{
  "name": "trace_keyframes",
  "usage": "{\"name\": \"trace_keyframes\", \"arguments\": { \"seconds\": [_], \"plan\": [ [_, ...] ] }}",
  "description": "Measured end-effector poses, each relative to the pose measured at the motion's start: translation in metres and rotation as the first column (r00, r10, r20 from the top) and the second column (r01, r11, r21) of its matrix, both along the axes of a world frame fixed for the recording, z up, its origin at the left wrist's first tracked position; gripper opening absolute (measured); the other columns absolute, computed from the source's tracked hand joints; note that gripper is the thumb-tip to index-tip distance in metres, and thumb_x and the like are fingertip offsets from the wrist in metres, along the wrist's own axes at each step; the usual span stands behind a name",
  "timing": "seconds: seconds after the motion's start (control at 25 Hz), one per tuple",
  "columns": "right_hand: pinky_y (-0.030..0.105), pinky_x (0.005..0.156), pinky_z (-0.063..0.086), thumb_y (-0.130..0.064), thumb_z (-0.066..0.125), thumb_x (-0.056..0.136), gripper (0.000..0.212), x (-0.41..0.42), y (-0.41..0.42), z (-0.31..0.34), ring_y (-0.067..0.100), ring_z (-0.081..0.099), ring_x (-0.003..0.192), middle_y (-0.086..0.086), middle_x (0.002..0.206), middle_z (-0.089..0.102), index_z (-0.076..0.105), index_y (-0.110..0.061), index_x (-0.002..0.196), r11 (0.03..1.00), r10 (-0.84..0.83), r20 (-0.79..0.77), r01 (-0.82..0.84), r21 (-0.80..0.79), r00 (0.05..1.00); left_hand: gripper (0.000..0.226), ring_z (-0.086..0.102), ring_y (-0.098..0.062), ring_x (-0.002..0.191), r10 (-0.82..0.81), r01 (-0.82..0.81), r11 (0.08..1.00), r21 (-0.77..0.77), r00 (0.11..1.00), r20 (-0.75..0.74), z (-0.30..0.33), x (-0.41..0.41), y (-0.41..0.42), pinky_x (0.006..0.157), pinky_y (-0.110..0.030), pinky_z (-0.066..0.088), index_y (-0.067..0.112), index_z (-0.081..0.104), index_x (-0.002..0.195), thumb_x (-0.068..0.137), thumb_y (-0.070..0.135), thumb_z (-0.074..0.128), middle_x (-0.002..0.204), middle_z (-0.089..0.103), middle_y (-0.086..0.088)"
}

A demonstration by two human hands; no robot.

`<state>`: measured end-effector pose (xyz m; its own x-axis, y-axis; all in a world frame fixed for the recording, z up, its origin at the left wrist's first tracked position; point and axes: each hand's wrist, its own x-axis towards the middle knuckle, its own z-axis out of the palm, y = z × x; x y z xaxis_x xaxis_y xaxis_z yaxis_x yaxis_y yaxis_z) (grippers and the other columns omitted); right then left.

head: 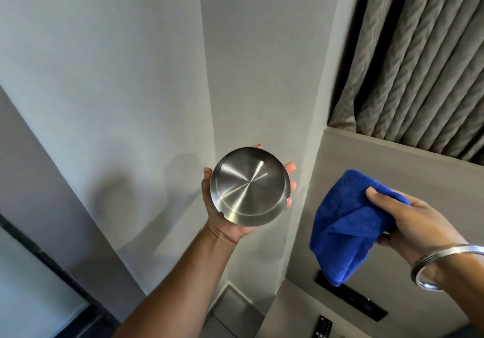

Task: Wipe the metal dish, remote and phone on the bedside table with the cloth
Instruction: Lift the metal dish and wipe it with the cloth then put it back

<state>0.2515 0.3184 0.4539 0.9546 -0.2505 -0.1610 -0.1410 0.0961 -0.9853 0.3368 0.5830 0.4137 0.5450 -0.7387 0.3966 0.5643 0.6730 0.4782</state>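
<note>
A round metal dish (250, 186) is held up in front of the wall, its shiny face turned toward me. My left hand (230, 226) cups it from behind, fingertips showing around the rim. To the right, my right hand (408, 222) grips a bunched blue cloth (348, 227) that hangs down, apart from the dish. A black remote (322, 326) lies on the bedside table (293, 309) at the bottom edge, partly cut off. The phone is not in view.
A black socket strip (364, 303) sits in the panel behind the table. Grey curtains (419, 57) hang at the upper right above a ledge. A dark-framed panel (39, 280) fills the lower left. A metal bangle (445, 261) circles my right wrist.
</note>
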Motion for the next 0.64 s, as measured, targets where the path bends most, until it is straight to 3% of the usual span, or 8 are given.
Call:
{"name": "trace_keyframes", "arguments": {
  "seconds": [0.12, 0.16, 0.24, 0.32, 0.4, 0.52, 0.6, 0.64],
  "plan": [
    [0.034, 0.054, 0.057, -0.039, 0.076, 0.065, 0.031, -0.001, 0.005, -0.004, 0.021, 0.074, 0.076, 0.008, 0.088, 0.077, 0.075, -0.023, 0.091, 0.999, -0.034, -0.009, 0.034, 0.019, 0.999, 0.090, 0.020, -0.048, 0.141, 0.048, -0.047, 0.999, 0.013, 0.999, -0.024, -0.012, 0.005, -0.003, 0.110, -0.059, 0.033, 0.027, 0.040, 0.143, 0.065, 0.062, 0.069, 0.166, -0.007, -0.019],
    [0.034, 0.054, 0.057, -0.039, 0.076, 0.066, 0.029, -0.001, 0.007, -0.007, 0.021, 0.074, 0.076, 0.007, 0.088, 0.078, 0.076, -0.024, 0.090, 0.998, -0.049, -0.018, 0.050, 0.029, 0.999, 0.094, 0.012, -0.048, 0.145, 0.095, -0.093, 0.995, 0.045, 0.995, -0.031, -0.017, 0.007, -0.003, 0.114, -0.061, 0.026, 0.024, 0.040, 0.144, 0.064, 0.059, 0.074, 0.166, -0.006, -0.018],
    [0.035, 0.057, 0.058, -0.039, 0.075, 0.067, 0.027, -0.001, 0.011, -0.013, 0.021, 0.074, 0.077, 0.008, 0.088, 0.077, 0.076, -0.024, 0.089, 0.997, -0.065, -0.038, 0.067, 0.035, 0.997, 0.098, 0.015, -0.045, 0.147, 0.198, -0.189, 0.972, 0.140, 0.979, -0.056, -0.028, 0.012, -0.002, 0.121, -0.062, 0.006, 0.018, 0.045, 0.143, 0.059, 0.053, 0.083, 0.160, 0.024, -0.018],
    [0.037, 0.059, 0.059, -0.040, 0.075, 0.067, 0.029, -0.001, 0.015, -0.018, 0.022, 0.074, 0.078, 0.008, 0.089, 0.077, 0.075, -0.024, 0.090, 0.997, -0.072, -0.037, 0.074, 0.031, 0.997, 0.092, 0.036, -0.040, 0.139, 0.239, -0.191, 0.956, 0.224, 0.947, -0.214, -0.037, 0.019, -0.004, 0.121, -0.060, 0.009, 0.019, 0.054, 0.138, 0.059, 0.055, 0.084, 0.146, 0.047, -0.013],
    [0.038, 0.061, 0.059, -0.042, 0.074, 0.066, 0.031, -0.004, 0.020, -0.020, 0.022, 0.073, 0.078, 0.008, 0.088, 0.077, 0.075, -0.025, 0.091, 0.996, -0.088, -0.026, 0.088, 0.022, 0.996, 0.091, 0.031, -0.037, 0.145, 0.117, -0.057, 0.984, 0.168, 0.920, -0.374, -0.048, 0.024, -0.011, 0.116, -0.061, 0.025, 0.026, 0.046, 0.147, 0.070, 0.066, 0.071, 0.158, 0.037, -0.008],
    [0.041, 0.066, 0.058, -0.038, 0.069, 0.075, 0.025, 0.000, 0.027, -0.028, 0.026, 0.072, 0.081, 0.011, 0.088, 0.076, 0.073, -0.021, 0.093, 0.989, -0.128, -0.004, 0.127, -0.078, 0.992, 0.095, 0.014, -0.040, 0.151, -0.024, 0.103, 0.979, 0.176, 0.914, -0.405, -0.066, 0.033, -0.020, 0.110, -0.063, 0.029, 0.028, 0.030, 0.154, 0.075, 0.071, 0.060, 0.167, 0.017, -0.010],
    [0.044, 0.070, 0.055, -0.028, 0.062, 0.087, 0.017, 0.000, 0.037, -0.028, 0.029, 0.068, 0.078, 0.019, 0.085, 0.072, 0.070, -0.013, 0.090, 0.976, -0.074, 0.071, 0.087, -0.201, 0.995, 0.096, 0.021, -0.041, 0.149, 0.034, 0.054, 0.972, 0.227, 0.929, -0.367, -0.074, 0.034, -0.019, 0.117, -0.064, 0.019, 0.023, 0.042, 0.150, 0.068, 0.065, 0.070, 0.162, 0.030, -0.012],
    [0.039, 0.068, 0.054, -0.026, 0.060, 0.090, 0.016, -0.002, 0.041, -0.025, 0.025, 0.066, 0.074, 0.017, 0.082, 0.070, 0.069, -0.013, 0.086, 0.953, -0.028, 0.127, 0.065, -0.295, 0.992, 0.092, 0.033, -0.040, 0.145, 0.084, 0.000, 0.971, 0.240, 0.936, -0.342, -0.076, 0.033, -0.019, 0.118, -0.063, 0.018, 0.020, 0.053, 0.142, 0.064, 0.062, 0.076, 0.153, 0.044, -0.013]
  ]
}}
